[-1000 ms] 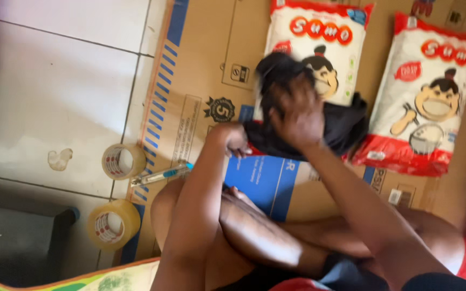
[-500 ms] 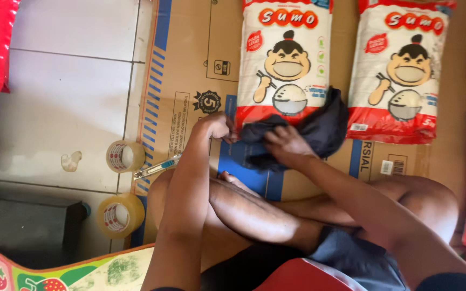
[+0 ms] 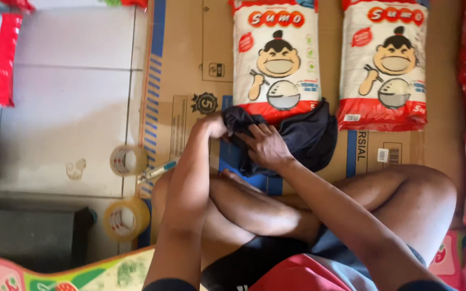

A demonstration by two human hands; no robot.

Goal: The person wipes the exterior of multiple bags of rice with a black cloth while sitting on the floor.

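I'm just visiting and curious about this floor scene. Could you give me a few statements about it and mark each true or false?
1. Both hands grip a dark cloth. True: the left hand and right hand are both on it.
2. Two white sacks lie on the cardboard. True: one sack beside the other sack.
3. Only one tape roll is on the floor. False: there are two, a near roll and a far roll.
4. The person is standing. False: they sit cross-legged, knee bent.
5. The cloth covers both sacks completely. False: it only overlaps one sack's lower edge.
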